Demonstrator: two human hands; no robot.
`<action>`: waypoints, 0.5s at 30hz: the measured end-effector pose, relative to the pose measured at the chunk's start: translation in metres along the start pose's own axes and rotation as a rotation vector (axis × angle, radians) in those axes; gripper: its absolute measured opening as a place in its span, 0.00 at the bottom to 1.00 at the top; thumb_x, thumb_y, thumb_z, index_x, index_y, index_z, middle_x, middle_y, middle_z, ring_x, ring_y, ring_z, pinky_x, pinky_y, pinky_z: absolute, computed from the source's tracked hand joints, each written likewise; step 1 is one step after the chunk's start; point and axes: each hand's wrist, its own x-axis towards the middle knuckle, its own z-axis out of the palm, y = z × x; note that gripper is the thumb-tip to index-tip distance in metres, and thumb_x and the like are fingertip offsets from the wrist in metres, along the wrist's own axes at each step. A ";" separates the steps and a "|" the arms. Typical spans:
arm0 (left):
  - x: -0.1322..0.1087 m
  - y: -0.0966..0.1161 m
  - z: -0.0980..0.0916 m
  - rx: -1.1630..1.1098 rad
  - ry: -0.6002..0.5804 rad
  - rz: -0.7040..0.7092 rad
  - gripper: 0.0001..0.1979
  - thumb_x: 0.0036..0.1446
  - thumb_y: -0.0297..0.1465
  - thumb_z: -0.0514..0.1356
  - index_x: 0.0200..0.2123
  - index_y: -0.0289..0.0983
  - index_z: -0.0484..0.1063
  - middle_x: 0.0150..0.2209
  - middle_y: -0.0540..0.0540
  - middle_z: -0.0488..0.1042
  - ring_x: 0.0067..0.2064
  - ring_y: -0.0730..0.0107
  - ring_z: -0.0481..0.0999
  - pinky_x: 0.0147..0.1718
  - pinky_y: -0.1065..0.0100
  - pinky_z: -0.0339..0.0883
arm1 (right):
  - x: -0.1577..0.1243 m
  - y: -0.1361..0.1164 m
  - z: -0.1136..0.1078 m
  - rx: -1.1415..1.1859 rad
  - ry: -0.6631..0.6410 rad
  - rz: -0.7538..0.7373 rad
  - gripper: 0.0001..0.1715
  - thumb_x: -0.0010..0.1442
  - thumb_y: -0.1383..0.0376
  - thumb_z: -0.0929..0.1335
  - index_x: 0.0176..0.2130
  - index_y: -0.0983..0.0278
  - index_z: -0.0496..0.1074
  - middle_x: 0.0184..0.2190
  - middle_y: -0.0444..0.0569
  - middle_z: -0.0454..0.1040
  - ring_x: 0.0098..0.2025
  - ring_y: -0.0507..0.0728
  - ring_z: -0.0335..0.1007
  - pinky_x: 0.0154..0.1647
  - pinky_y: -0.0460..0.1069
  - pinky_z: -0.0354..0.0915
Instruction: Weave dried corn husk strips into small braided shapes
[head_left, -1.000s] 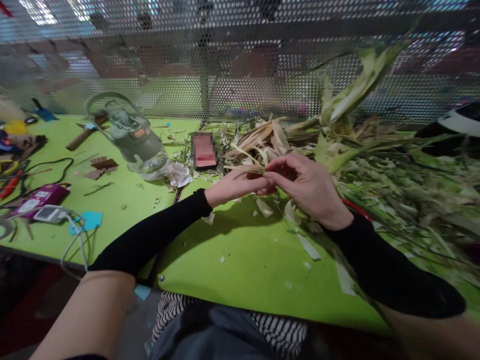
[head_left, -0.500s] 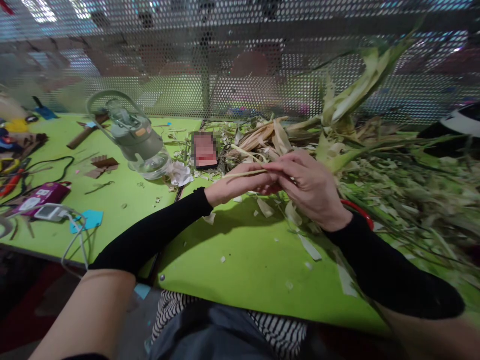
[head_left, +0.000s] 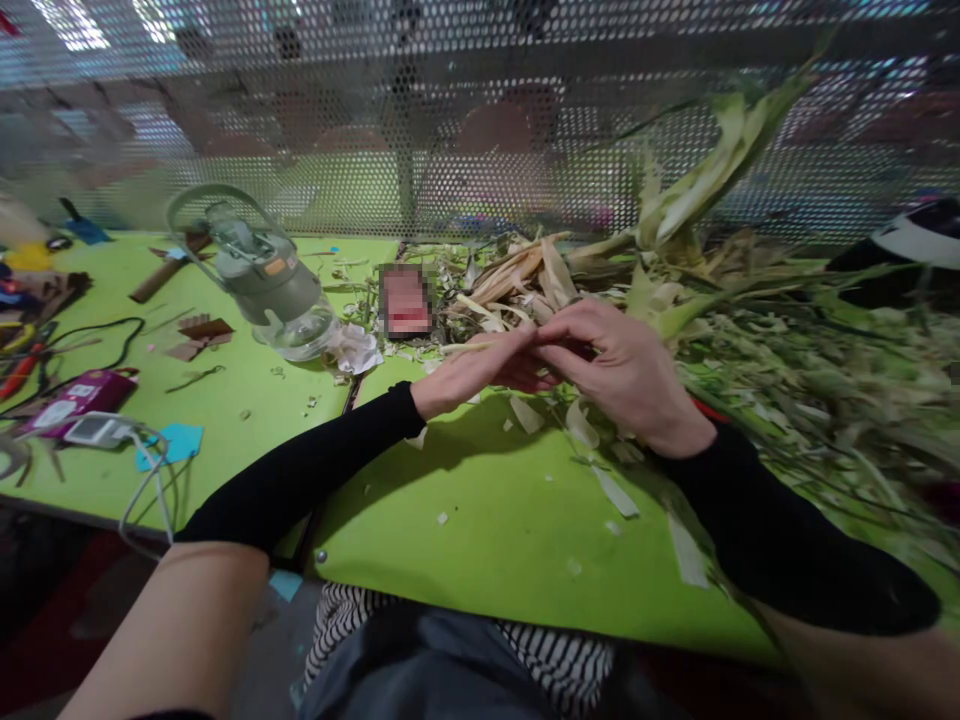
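Over the green table, my left hand (head_left: pixel 480 370) and my right hand (head_left: pixel 619 370) meet at the fingertips. A thin pale strip of corn husk (head_left: pixel 461 348) is pinched between them, and its free end sticks out leftward over my left hand. The fingers of my right hand are bent, with thumb and forefinger pressed together at the meeting point. My left fingers are partly covered by my right hand. Behind the hands lies a pile of dry corn husks (head_left: pixel 517 275). Loose husk scraps (head_left: pixel 527 413) are scattered on the table just below them.
A clear bottle with a grey-green lid (head_left: pixel 274 280) stands at left, beside crumpled paper (head_left: pixel 356 350) and a blurred-out phone-like object (head_left: pixel 405 300). Farther left are a purple box (head_left: pixel 82 400) and cables. Green husks (head_left: pixel 810 390) heap at right. A perforated metal screen (head_left: pixel 337 130) bounds the back.
My right hand has turned slightly, opening a gap behind its thumb. The strip's end now shows less at the left. The view has shifted a little.
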 end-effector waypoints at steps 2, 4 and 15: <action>0.001 -0.002 0.000 -0.064 0.010 -0.007 0.32 0.68 0.55 0.53 0.46 0.30 0.77 0.41 0.33 0.83 0.47 0.59 0.83 0.58 0.53 0.74 | 0.000 -0.002 0.001 -0.019 0.008 0.018 0.10 0.65 0.58 0.70 0.36 0.57 0.81 0.35 0.49 0.80 0.35 0.58 0.74 0.38 0.54 0.69; 0.002 -0.004 0.000 -0.097 -0.001 0.016 0.30 0.67 0.55 0.54 0.45 0.31 0.76 0.41 0.34 0.83 0.46 0.61 0.83 0.57 0.54 0.74 | 0.000 -0.001 0.001 -0.015 0.004 0.069 0.13 0.67 0.55 0.69 0.38 0.58 0.81 0.36 0.50 0.80 0.33 0.57 0.73 0.34 0.53 0.67; 0.000 -0.010 0.010 0.481 -0.113 0.102 0.18 0.70 0.43 0.53 0.35 0.36 0.71 0.39 0.42 0.80 0.38 0.67 0.80 0.44 0.64 0.76 | -0.002 0.001 0.009 -0.090 -0.034 0.053 0.13 0.65 0.55 0.70 0.43 0.59 0.81 0.34 0.50 0.78 0.32 0.58 0.72 0.34 0.54 0.66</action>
